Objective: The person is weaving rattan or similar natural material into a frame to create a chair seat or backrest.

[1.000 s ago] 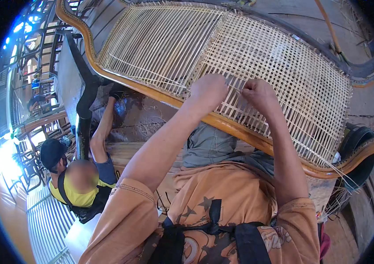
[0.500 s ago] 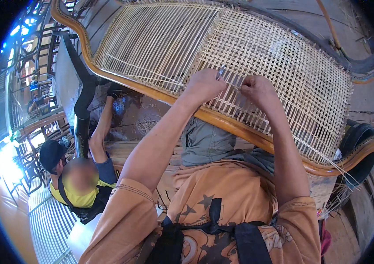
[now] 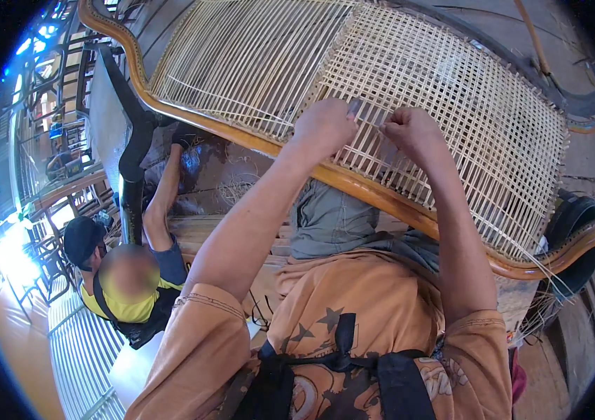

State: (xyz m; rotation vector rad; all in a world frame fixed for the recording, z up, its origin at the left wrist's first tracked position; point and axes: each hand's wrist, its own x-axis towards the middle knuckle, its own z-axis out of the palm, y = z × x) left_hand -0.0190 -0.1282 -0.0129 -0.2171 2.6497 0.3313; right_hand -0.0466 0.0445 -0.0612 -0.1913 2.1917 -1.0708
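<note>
In front of me lies a curved, varnished wooden frame [image 3: 374,199] with a cane panel [image 3: 451,91] in it. On the right the cane forms an open grid; on the left mostly one-way strands [image 3: 241,66] run across. My left hand [image 3: 327,129] is closed over the near middle of the panel, and a short metal tool [image 3: 354,106] pokes up from its fist, blurred. Close to its right, my right hand [image 3: 415,134] is closed in a pinch low over the weave. A thin cane strand seems to be between its fingertips, mostly hidden.
A person in a yellow shirt and dark cap [image 3: 84,241] sits at the lower left, beside a dark curved wooden leg [image 3: 131,157]. Loose cane ends [image 3: 556,283] hang past the frame's right corner, near a dark round container [image 3: 577,210]. Stacked chair frames stand far left.
Both hands stay nearly in place, the left turning slightly so that less of the metal tool shows. The whole view has shifted a little.
</note>
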